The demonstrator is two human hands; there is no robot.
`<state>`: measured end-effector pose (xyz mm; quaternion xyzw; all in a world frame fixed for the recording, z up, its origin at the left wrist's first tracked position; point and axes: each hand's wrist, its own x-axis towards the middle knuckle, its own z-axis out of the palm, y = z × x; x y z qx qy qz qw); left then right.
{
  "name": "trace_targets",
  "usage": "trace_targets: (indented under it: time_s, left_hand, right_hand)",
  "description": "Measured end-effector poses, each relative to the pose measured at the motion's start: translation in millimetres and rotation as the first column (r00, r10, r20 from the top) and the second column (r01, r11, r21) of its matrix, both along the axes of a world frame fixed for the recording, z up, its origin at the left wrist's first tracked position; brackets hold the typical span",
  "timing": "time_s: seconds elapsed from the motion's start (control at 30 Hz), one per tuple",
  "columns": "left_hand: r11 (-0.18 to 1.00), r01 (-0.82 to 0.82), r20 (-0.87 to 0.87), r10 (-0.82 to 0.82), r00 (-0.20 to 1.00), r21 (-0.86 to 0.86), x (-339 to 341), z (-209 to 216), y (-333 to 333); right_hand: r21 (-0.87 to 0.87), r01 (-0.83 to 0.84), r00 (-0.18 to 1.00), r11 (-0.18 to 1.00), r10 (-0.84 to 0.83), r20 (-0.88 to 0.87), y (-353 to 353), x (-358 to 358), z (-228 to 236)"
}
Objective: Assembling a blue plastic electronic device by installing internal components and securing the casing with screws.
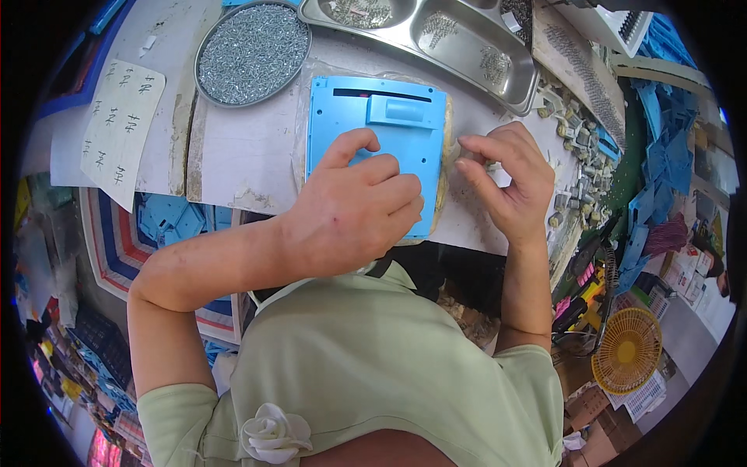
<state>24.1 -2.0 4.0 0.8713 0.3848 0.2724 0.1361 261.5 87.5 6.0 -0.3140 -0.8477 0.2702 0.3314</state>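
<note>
While the left hand [354,206] curls over the blue plastic panel [405,140] at the worktop's [241,148] near edge, its grip impossible to tell, the right hand [513,183] sits just beside it, thumb and forefinger bent but apart. Toward the far edge stand a round dish [249,103] of screws [255,53] and a metal tray [517,78].

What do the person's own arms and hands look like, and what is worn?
The left hand and right hand are bare, as are both forearms. The sleeves are short and pale green. A small reddish spot marks the left hand's back.
</note>
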Motion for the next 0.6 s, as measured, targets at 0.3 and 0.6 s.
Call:
trace_targets:
  time_s: [0.3, 0.6]
  left_hand:
    - [0.844, -0.532, 0.056, 0.529, 0.847, 0.075, -95, -14, 20]
    - [0.907, -0.41, 0.025, 0.409, 0.912, 0.098, -96, -19, 39]
  right_hand:
    - [0.001, 0.044, 0.999, 0.999, -0.044, -0.008, 4, -2, 11]
    - [0.039, 0.066, 0.997, 0.997, -0.067, 0.037, 10, -9, 21]
